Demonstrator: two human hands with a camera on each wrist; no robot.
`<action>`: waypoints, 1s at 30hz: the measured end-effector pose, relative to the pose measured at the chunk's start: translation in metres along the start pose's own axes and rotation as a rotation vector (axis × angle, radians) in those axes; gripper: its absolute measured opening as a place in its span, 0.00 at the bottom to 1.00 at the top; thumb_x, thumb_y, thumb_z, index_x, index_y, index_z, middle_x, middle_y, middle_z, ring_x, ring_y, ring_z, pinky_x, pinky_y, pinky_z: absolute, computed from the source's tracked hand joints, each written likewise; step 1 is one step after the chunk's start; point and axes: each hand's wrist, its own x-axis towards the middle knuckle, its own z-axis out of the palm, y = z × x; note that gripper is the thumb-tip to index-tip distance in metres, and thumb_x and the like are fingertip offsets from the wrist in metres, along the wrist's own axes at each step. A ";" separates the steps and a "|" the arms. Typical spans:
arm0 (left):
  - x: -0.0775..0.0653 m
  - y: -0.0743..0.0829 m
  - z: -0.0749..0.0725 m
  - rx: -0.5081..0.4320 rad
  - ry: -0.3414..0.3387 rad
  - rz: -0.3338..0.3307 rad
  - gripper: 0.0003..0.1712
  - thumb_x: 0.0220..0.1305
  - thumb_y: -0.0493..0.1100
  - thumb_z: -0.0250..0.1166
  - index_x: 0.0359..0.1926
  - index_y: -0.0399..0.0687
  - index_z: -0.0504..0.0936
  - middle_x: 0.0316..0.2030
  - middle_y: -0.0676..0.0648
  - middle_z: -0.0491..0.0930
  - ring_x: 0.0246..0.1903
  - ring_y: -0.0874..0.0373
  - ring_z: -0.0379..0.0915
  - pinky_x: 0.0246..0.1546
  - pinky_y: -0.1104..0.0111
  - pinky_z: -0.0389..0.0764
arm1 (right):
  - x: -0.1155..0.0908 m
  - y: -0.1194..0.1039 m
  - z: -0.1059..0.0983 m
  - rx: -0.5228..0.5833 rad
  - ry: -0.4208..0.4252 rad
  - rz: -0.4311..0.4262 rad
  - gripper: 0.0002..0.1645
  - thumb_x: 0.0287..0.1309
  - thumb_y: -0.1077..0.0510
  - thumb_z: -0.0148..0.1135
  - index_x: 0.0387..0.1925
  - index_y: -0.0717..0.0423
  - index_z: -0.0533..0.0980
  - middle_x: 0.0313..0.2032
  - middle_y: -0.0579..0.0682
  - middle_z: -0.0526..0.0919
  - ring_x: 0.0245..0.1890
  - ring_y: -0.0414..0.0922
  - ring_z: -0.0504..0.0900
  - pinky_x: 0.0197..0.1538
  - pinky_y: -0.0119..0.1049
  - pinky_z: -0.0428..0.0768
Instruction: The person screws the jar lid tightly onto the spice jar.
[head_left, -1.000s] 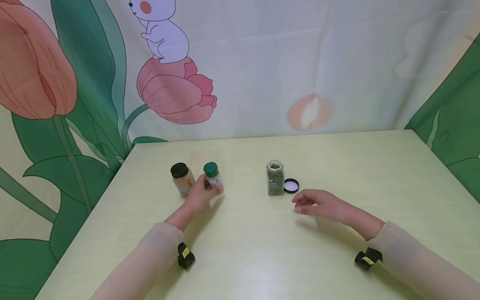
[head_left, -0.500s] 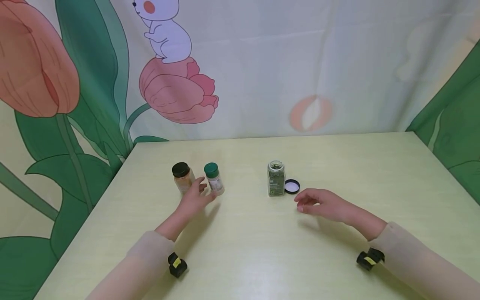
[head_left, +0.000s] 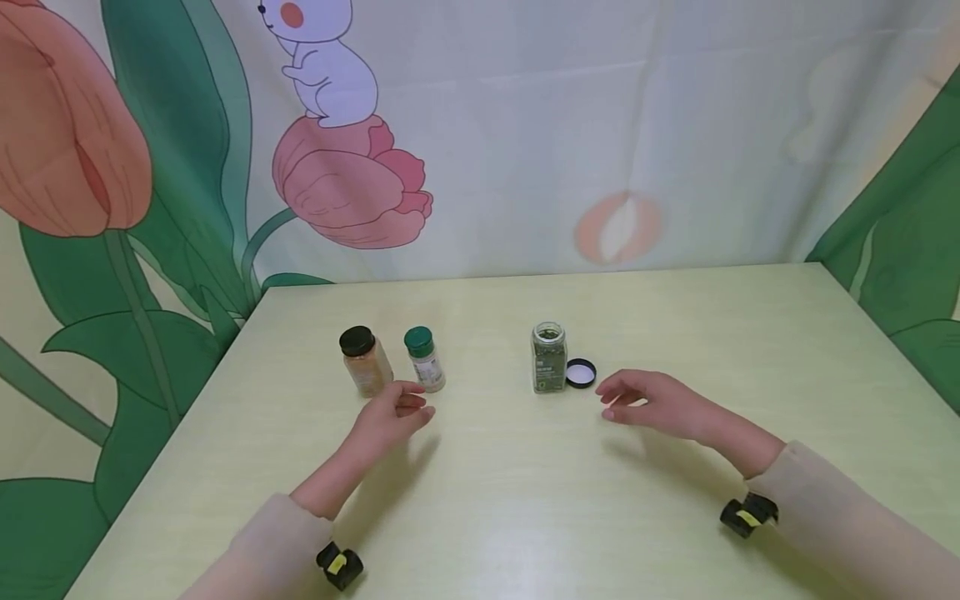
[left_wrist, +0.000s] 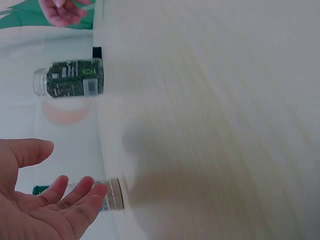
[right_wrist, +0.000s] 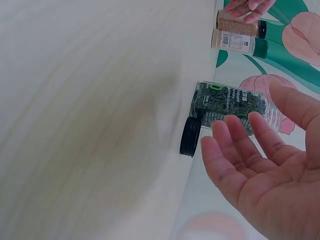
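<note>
My left hand hovers just in front of two capped spice jars, fingers relaxed and holding nothing. Nearer to it on the right stands a small jar with a green cap; to the left is a jar of orange-brown spice with a black lid. My right hand, likewise holding nothing, has loosely bent fingers. Left of it an uncapped glass jar of dried green herbs stands upright. Its black lid lies beside the jar, pale inside up. The right wrist view shows the herb jar beyond my fingers.
All jars stand on a pale wooden table. Behind it hangs a curtain printed with tulips and a white animal. Each sleeve carries a small black wrist camera, one on the left and one on the right.
My left hand has let go of the green-capped jar and drawn back toward me. My right hand has shifted slightly right, away from the black lid.
</note>
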 end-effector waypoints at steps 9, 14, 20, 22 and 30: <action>-0.004 0.014 0.014 -0.057 -0.005 0.112 0.25 0.71 0.37 0.64 0.65 0.31 0.72 0.60 0.30 0.79 0.63 0.35 0.77 0.63 0.50 0.81 | -0.001 0.000 -0.004 -0.005 0.029 0.039 0.27 0.67 0.55 0.68 0.60 0.67 0.74 0.55 0.64 0.82 0.56 0.58 0.83 0.51 0.41 0.85; -0.001 0.022 0.021 -0.038 -0.025 0.125 0.29 0.69 0.39 0.66 0.68 0.35 0.71 0.62 0.32 0.79 0.65 0.37 0.76 0.66 0.49 0.79 | 0.001 0.000 -0.004 0.005 0.046 0.054 0.29 0.66 0.55 0.68 0.62 0.67 0.72 0.59 0.66 0.79 0.58 0.60 0.82 0.53 0.45 0.86; 0.008 0.031 0.030 -0.048 -0.056 0.157 0.33 0.69 0.39 0.68 0.70 0.37 0.69 0.65 0.34 0.77 0.67 0.39 0.74 0.71 0.48 0.73 | 0.004 0.000 -0.001 0.010 0.079 0.064 0.31 0.66 0.55 0.68 0.64 0.67 0.70 0.63 0.68 0.76 0.60 0.62 0.81 0.55 0.48 0.86; 0.012 0.033 0.033 -0.059 -0.066 0.172 0.33 0.69 0.39 0.68 0.71 0.37 0.68 0.66 0.34 0.77 0.68 0.39 0.73 0.71 0.48 0.73 | 0.005 0.000 -0.001 0.006 0.089 0.062 0.32 0.66 0.55 0.68 0.64 0.67 0.70 0.64 0.68 0.76 0.60 0.62 0.80 0.56 0.48 0.86; 0.023 0.045 0.044 -0.099 -0.095 0.203 0.36 0.68 0.39 0.68 0.73 0.37 0.66 0.69 0.34 0.73 0.71 0.39 0.70 0.72 0.48 0.72 | 0.011 -0.004 -0.001 0.002 0.103 0.080 0.35 0.65 0.55 0.68 0.66 0.68 0.68 0.66 0.68 0.73 0.63 0.64 0.78 0.59 0.52 0.84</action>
